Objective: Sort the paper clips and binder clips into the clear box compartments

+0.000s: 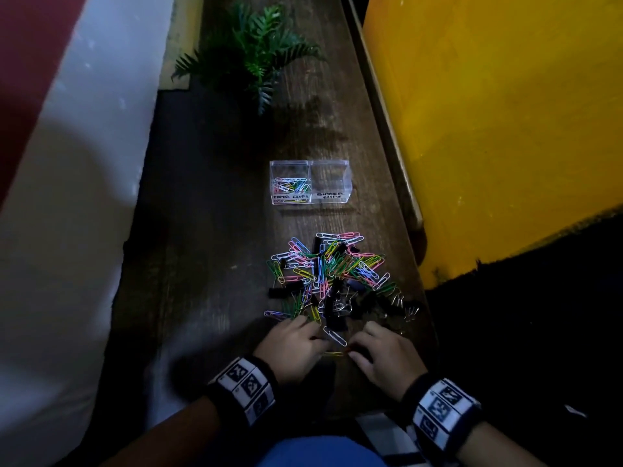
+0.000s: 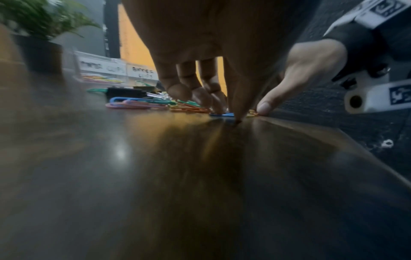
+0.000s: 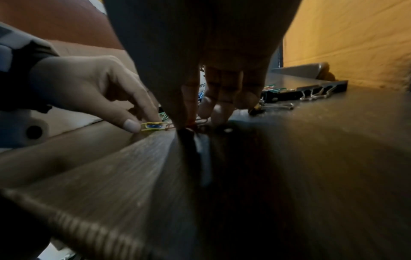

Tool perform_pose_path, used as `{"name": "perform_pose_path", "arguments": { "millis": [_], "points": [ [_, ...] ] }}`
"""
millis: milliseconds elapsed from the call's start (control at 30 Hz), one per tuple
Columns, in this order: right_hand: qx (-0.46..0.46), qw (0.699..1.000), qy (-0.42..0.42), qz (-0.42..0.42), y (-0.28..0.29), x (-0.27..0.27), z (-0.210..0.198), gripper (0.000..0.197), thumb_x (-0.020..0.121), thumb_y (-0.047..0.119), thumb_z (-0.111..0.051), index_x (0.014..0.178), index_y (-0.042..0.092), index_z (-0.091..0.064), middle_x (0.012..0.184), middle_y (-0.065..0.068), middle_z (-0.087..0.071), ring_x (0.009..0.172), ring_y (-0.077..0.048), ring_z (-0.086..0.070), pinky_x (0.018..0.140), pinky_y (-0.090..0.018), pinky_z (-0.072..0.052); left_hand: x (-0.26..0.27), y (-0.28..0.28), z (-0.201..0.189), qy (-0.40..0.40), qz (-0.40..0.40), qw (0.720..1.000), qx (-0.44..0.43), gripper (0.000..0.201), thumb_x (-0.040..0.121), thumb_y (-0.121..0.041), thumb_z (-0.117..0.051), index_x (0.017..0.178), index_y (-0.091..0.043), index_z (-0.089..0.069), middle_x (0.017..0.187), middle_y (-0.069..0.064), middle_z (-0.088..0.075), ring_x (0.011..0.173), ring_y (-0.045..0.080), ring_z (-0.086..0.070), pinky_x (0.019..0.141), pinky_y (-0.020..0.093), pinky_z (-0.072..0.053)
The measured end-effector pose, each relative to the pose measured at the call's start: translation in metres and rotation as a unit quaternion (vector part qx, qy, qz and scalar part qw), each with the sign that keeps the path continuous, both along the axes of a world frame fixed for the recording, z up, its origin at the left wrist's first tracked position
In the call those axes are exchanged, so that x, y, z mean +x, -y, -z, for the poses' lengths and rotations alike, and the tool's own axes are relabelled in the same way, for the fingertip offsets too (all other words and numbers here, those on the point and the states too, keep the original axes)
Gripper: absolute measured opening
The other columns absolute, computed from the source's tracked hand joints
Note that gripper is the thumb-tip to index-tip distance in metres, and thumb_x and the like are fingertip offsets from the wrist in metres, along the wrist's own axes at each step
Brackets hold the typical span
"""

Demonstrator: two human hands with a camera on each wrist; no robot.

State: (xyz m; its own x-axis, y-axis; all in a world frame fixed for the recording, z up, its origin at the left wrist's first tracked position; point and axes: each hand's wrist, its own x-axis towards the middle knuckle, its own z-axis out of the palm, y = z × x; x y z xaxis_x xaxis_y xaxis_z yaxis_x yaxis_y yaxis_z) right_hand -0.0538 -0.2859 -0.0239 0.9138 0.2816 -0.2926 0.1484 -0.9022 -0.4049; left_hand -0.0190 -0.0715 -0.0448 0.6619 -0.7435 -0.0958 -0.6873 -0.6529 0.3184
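A clear box (image 1: pixel 347 185) stands mid-table. Its left compartment (image 1: pixel 273 183), labelled paper clips, holds several coloured clips. The right one (image 1: pixel 332 171), labelled binder clips, looks empty. A mixed pile of coloured paper clips (image 1: pixel 333 267) and black binder clips (image 1: pixel 337 318) lies nearer. Both hands sit at the pile's near edge, fingertips down on the table. My left hand (image 1: pixel 293 345) pinches a blue paper clip (image 2: pixel 222 114) between thumb and fingers. My right hand (image 1: pixel 384 355) closes thumb and fingertips on a thin wire clip (image 3: pixel 201 122). Its thumb touches a yellow clip (image 1: pixel 333 353) lying between the hands.
The dark wooden table (image 1: pixel 209 230) is narrow. A yellow wall (image 1: pixel 488 129) runs close along its right edge, and white cloth (image 1: pixel 67 230) lies to the left. A green plant (image 1: pixel 253 45) stands at the far end. Bare wood separates box and pile.
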Motion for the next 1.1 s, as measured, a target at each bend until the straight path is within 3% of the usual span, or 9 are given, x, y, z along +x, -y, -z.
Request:
{"name": "perform_pose_path", "arguments": {
  "millis": [100, 233, 367, 567, 700, 833, 900, 1033, 1100],
  "points": [
    [-0.007, 1.000, -0.014, -0.012, -0.003, 0.005, -0.002, 0.011, 0.079, 0.032, -0.065, 0.084, 0.023, -0.060, 0.087, 0.003, -0.055, 0.080, -0.020, -0.061, 0.066, -0.031, -0.049, -0.005, -0.010, 0.003, -0.004, -0.019, 1.000, -0.012, 0.026, 0.074, -0.039, -0.044, 0.069, -0.025, -0.066, 0.072, -0.009, -0.058, 0.067, 0.015, -0.058, 0.054, 0.021, -0.049],
    [-0.001, 0.999, -0.040, -0.022, -0.004, 0.006, -0.006, 0.008, 0.087, 0.029, -0.057, 0.089, 0.021, -0.055, 0.094, 0.003, -0.052, 0.089, -0.019, -0.056, 0.075, -0.031, -0.044, -0.012, -0.022, 0.005, -0.013, -0.069, 0.997, -0.032, 0.023, 0.069, -0.042, -0.044, 0.061, -0.025, -0.057, 0.070, -0.010, -0.053, 0.066, 0.011, -0.054, 0.051, 0.018, -0.044],
    [0.025, 0.998, -0.057, 0.009, 0.000, 0.003, -0.007, 0.006, 0.088, 0.029, -0.057, 0.089, 0.023, -0.054, 0.089, 0.009, -0.050, 0.086, -0.015, -0.055, 0.074, -0.029, -0.043, -0.022, -0.026, 0.010, -0.017, -0.110, 0.994, 0.003, 0.027, 0.068, -0.048, -0.040, 0.060, -0.026, -0.055, 0.071, -0.012, -0.053, 0.066, 0.009, -0.057, 0.048, 0.017, -0.042],
    [0.043, 0.997, -0.049, 0.045, 0.002, -0.001, -0.006, 0.007, 0.085, 0.031, -0.061, 0.086, 0.025, -0.058, 0.088, 0.012, -0.052, 0.084, -0.011, -0.056, 0.073, -0.028, -0.045, -0.031, -0.025, 0.011, -0.014, -0.158, 0.987, -0.012, 0.023, 0.067, -0.045, -0.043, 0.060, -0.024, -0.052, 0.066, -0.011, -0.051, 0.064, 0.009, -0.056, 0.040, 0.018, -0.039],
    [0.010, 0.997, -0.042, 0.064, -0.008, -0.008, -0.005, 0.023, 0.084, 0.047, -0.060, 0.093, 0.026, -0.060, 0.093, 0.010, -0.056, 0.089, -0.012, -0.058, 0.075, -0.024, -0.043, -0.033, -0.028, 0.008, -0.031, -0.184, 0.982, -0.003, 0.019, 0.067, -0.044, -0.054, 0.072, -0.026, -0.056, 0.076, -0.009, -0.054, 0.074, 0.011, -0.059, 0.046, 0.027, -0.047],
    [-0.093, 0.991, -0.055, 0.078, -0.027, -0.011, -0.012, 0.048, 0.079, 0.067, -0.055, 0.101, 0.024, -0.057, 0.101, 0.006, -0.055, 0.097, -0.014, -0.055, 0.079, -0.026, -0.042, -0.035, -0.033, 0.007, -0.028, -0.193, 0.981, 0.024, 0.020, 0.061, -0.047, -0.048, 0.064, -0.028, -0.055, 0.069, -0.012, -0.051, 0.059, 0.010, -0.059, 0.038, 0.022, -0.042],
    [-0.112, 0.989, -0.054, 0.078, -0.034, -0.012, -0.014, 0.048, 0.081, 0.065, -0.054, 0.103, 0.022, -0.056, 0.106, 0.004, -0.055, 0.103, -0.017, -0.054, 0.083, -0.029, -0.042, -0.037, -0.034, 0.009, -0.020, -0.190, 0.981, 0.019, 0.021, 0.063, -0.046, -0.044, 0.062, -0.027, -0.054, 0.067, -0.012, -0.051, 0.055, 0.010, -0.058, 0.037, 0.021, -0.041],
    [-0.099, 0.990, -0.054, 0.083, -0.042, -0.011, -0.016, 0.032, 0.087, 0.045, -0.055, 0.106, 0.019, -0.058, 0.110, 0.000, -0.055, 0.105, -0.020, -0.054, 0.085, -0.030, -0.043, -0.038, -0.034, 0.008, -0.010, -0.185, 0.982, 0.026, 0.019, 0.063, -0.045, -0.053, 0.060, -0.027, -0.056, 0.066, -0.012, -0.052, 0.056, 0.007, -0.059, 0.037, 0.019, -0.039],
    [-0.096, 0.991, -0.059, 0.071, -0.044, -0.010, -0.016, 0.025, 0.088, 0.036, -0.055, 0.105, 0.017, -0.059, 0.111, -0.001, -0.056, 0.105, -0.021, -0.055, 0.085, -0.031, -0.044, -0.039, -0.033, 0.008, -0.015, -0.188, 0.982, 0.021, 0.023, 0.066, -0.045, -0.044, 0.060, -0.027, -0.056, 0.066, -0.012, -0.053, 0.057, 0.007, -0.059, 0.038, 0.018, -0.040]
  ]
}}
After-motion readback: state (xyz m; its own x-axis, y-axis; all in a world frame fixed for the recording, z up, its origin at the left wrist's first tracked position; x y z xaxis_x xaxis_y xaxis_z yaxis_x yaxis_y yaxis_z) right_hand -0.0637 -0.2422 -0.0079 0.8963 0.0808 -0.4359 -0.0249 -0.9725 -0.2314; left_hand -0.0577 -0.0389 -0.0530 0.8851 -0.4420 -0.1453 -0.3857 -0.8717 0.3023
